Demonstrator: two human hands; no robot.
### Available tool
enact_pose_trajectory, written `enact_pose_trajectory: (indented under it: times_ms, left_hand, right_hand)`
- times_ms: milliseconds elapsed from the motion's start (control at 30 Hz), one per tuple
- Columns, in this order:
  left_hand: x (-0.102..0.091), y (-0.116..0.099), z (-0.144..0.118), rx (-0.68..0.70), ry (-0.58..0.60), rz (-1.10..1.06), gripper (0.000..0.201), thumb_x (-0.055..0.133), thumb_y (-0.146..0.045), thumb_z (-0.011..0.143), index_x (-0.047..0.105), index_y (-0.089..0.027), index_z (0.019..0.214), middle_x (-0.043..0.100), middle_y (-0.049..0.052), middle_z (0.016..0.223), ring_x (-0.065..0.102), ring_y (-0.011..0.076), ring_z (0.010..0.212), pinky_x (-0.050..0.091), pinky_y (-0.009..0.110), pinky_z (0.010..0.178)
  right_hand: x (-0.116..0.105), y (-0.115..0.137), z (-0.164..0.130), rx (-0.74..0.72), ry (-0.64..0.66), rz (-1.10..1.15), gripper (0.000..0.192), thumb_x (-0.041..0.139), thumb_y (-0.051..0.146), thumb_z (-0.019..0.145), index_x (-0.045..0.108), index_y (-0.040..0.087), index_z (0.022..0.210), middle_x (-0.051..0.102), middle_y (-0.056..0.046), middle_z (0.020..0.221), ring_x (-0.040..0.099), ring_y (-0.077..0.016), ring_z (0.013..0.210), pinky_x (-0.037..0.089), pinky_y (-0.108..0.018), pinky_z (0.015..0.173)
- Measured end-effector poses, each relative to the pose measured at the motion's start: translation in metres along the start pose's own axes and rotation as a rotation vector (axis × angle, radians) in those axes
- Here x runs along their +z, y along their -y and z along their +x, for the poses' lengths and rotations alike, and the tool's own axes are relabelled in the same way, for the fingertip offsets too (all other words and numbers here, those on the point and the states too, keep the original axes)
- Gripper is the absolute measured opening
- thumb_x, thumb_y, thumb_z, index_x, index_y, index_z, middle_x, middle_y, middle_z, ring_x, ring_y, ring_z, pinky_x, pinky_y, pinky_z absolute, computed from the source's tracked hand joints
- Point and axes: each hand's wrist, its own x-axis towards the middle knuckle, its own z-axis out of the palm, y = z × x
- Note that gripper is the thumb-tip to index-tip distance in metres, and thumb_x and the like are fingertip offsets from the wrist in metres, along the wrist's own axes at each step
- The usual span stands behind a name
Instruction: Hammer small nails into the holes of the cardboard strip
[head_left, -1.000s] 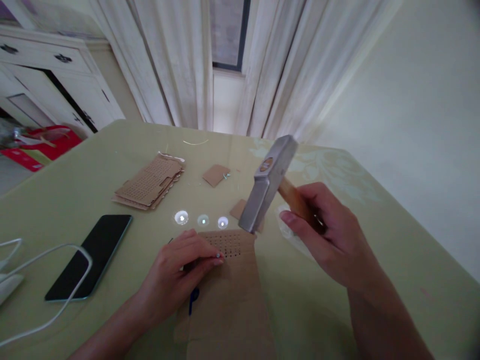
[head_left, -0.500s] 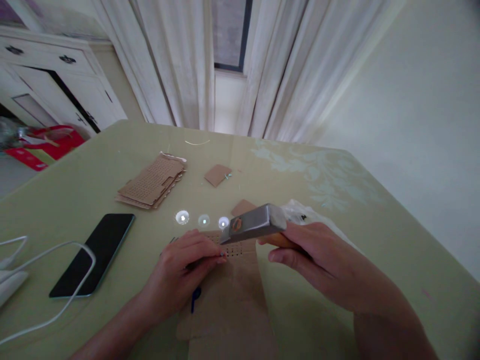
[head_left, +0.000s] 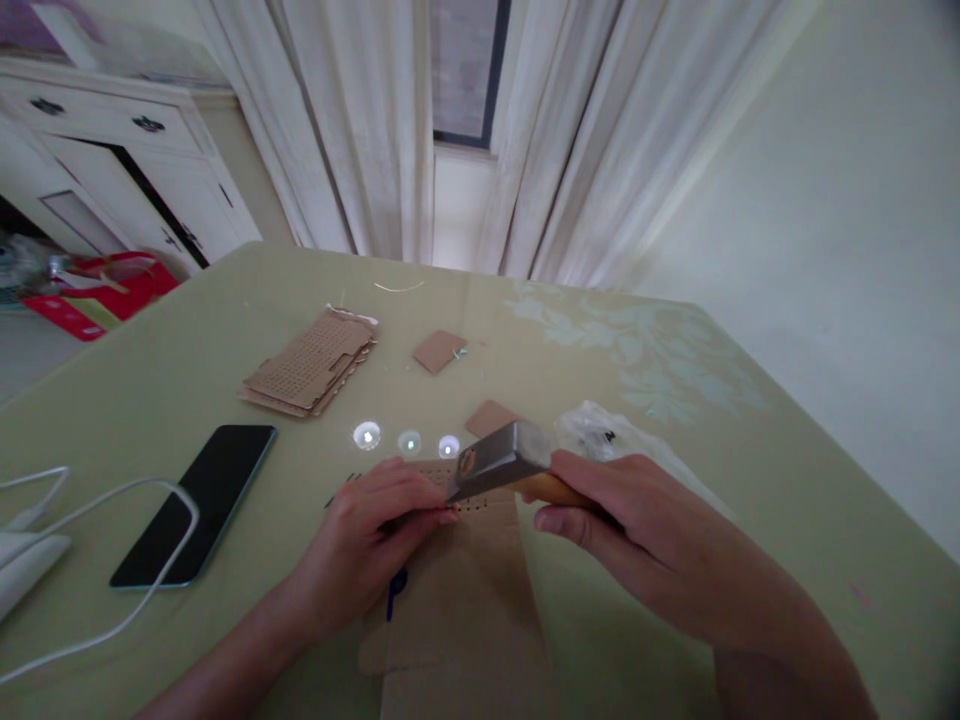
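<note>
At the far left a white cable [head_left: 112, 500] loops across the green table [head_left: 187, 340], and beside it lies a dark phone [head_left: 196, 503]. Beyond that, further off, sits a stack of perforated cardboard pieces [head_left: 311, 362]. Nearer, the person's left hand [head_left: 367, 535] presses on a cardboard sheet [head_left: 457, 600], its fingertips pinched together at the sheet's dotted far end around something too small to make out. Just right of those fingertips the metal head of a hammer [head_left: 491, 462] comes down onto the same spot, touching or nearly so. The right hand [head_left: 637, 530] is wrapped tightly around the hammer's wooden handle. Behind that hand lies a clear plastic bag [head_left: 600, 432].
</note>
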Motion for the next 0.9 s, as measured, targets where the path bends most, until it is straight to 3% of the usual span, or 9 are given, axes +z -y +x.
enact_pose_trajectory:
  times_ms: [100, 267, 433, 600, 767, 900]
  left_hand:
    - [0.0003, -0.0006, 0.0014, 0.011, -0.012, 0.010, 0.010, 0.074, -0.019, 0.100, 0.078, -0.026, 0.093, 0.076, -0.002, 0.082, 0.067, 0.0146, 0.077, 0.049, 0.025, 0.070]
    - [-0.0005, 0.0002, 0.0010, 0.004, 0.041, 0.019, 0.012, 0.071, -0.017, 0.102, 0.078, -0.026, 0.100, 0.080, -0.001, 0.094, 0.069, 0.0149, 0.086, 0.051, 0.026, 0.078]
    - [-0.0012, -0.0002, 0.0003, 0.044, 0.018, 0.026, 0.010, 0.074, -0.017, 0.100, 0.077, -0.025, 0.095, 0.075, -0.002, 0.083, 0.066, 0.0140, 0.079, 0.049, 0.024, 0.074]
    - [-0.0018, 0.0004, 0.0009, 0.058, 0.040, 0.012, 0.012, 0.071, -0.014, 0.101, 0.076, -0.024, 0.097, 0.077, -0.002, 0.090, 0.067, 0.0133, 0.083, 0.050, 0.023, 0.076]
    - [-0.0021, 0.0006, 0.0001, 0.049, 0.024, 0.035, 0.011, 0.074, -0.017, 0.100, 0.076, -0.024, 0.093, 0.073, -0.003, 0.080, 0.064, 0.0129, 0.076, 0.048, 0.023, 0.071]
    - [-0.0029, 0.0000, -0.0005, 0.033, 0.064, 0.036, 0.012, 0.070, -0.015, 0.102, 0.077, -0.024, 0.098, 0.077, -0.001, 0.090, 0.066, 0.0137, 0.081, 0.048, 0.023, 0.072]
  right_hand:
    - [-0.0007, 0.0006, -0.0004, -0.016, -0.022, 0.050, 0.030, 0.050, 0.045, 0.114, 0.066, 0.022, 0.102, 0.070, -0.002, 0.082, 0.061, -0.0190, 0.072, 0.037, -0.031, 0.068]
    - [-0.0012, 0.0021, 0.0014, 0.016, 0.040, 0.000, 0.023, 0.055, 0.039, 0.112, 0.068, 0.023, 0.100, 0.069, -0.001, 0.081, 0.062, -0.0195, 0.074, 0.037, -0.031, 0.068]
    - [0.0001, 0.0000, -0.0005, -0.016, -0.020, 0.074, 0.028, 0.052, 0.042, 0.114, 0.068, 0.022, 0.103, 0.066, 0.000, 0.076, 0.058, -0.0176, 0.068, 0.035, -0.031, 0.066]
    - [0.0041, 0.0010, -0.0013, 0.002, 0.025, 0.000, 0.018, 0.059, 0.037, 0.110, 0.071, 0.024, 0.107, 0.071, -0.001, 0.083, 0.063, -0.0195, 0.074, 0.037, -0.031, 0.068]
    - [0.0044, 0.0032, -0.0018, -0.009, -0.052, 0.024, 0.022, 0.055, 0.038, 0.112, 0.070, 0.023, 0.105, 0.069, -0.001, 0.078, 0.060, -0.0186, 0.068, 0.036, -0.032, 0.066]
    - [0.0061, 0.0021, -0.0029, 0.013, 0.025, -0.035, 0.018, 0.058, 0.036, 0.111, 0.071, 0.024, 0.106, 0.073, -0.002, 0.087, 0.064, -0.0203, 0.076, 0.038, -0.032, 0.070]
